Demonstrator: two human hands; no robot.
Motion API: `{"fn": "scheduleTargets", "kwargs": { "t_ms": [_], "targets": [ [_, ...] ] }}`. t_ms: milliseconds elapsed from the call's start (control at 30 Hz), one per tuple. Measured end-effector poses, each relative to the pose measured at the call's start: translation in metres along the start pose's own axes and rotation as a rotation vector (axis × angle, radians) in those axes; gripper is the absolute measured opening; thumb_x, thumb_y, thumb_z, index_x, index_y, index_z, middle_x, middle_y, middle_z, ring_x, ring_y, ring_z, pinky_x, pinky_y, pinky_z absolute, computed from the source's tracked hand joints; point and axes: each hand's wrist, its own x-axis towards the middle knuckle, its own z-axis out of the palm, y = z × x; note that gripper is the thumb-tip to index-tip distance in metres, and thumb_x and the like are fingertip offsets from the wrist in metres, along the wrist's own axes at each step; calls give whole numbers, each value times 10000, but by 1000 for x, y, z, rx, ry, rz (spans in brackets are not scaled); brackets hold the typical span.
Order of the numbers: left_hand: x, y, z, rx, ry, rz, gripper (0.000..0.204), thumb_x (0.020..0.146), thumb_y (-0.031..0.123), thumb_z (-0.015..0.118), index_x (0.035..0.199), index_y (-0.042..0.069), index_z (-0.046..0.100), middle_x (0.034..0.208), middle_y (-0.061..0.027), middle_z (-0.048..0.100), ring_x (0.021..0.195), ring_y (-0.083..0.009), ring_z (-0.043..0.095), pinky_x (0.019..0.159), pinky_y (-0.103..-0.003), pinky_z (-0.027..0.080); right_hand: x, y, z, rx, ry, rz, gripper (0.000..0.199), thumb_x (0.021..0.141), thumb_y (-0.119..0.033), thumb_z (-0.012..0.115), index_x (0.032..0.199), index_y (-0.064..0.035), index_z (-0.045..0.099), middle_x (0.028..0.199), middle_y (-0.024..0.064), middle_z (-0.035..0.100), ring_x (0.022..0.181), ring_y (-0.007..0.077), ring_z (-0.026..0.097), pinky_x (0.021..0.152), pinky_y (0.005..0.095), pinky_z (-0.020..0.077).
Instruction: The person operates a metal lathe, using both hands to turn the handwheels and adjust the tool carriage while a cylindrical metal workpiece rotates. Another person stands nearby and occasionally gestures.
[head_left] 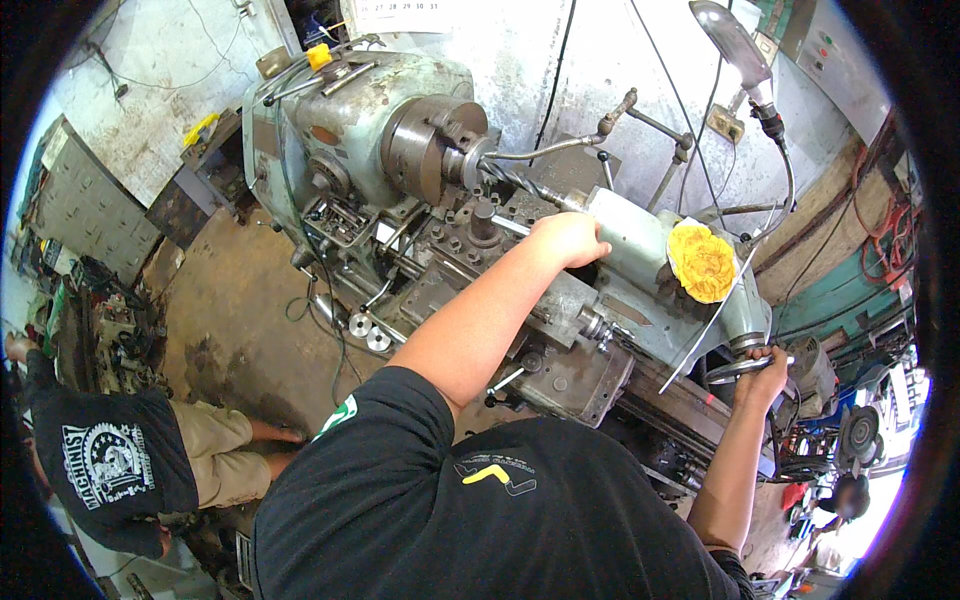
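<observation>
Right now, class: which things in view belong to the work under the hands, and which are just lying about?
In use:
left hand resting on the tailstock
right hand gripping the handwheel
drill bit
chuck

Lying about:
yellow rag
lamp
two metal discs

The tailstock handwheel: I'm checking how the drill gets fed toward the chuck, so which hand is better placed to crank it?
The right hand: its fingers already wrap the handwheel at the tailstock's rear end. The left hand rests on top of the tailstock body near the drill bit, away from the wheel.
</observation>
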Motion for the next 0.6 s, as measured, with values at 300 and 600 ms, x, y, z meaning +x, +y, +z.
{"fn": "scheduleTargets", "kwargs": {
  "t_ms": [300, 600],
  "targets": [
    [0, 1, 0, 7, 1, -8, 451, 945, 504, 616, 1128, 114, 750, 1089, -133, 754, 1056, -315, 710, 914, -456, 549, -6, -3, 6, -10, 18, 17, 108, 963, -120, 552, 902, -47, 500, 763, 55, 520, 654, 186, 537, 657, 354, 511],
    [-2, 2, -1, 13, 3, -10, 457, 948, 510, 608, 1150, 125, 748, 1092, -126, 756, 1058, -312, 712, 920, -458, 548, -22, 33, -5, -409, -51, -398, 306, 896, -43, 585, 1170, 34, 474, 838, 98, 558, 713, 197, 598, 692, 355, 536]
  ]
}}
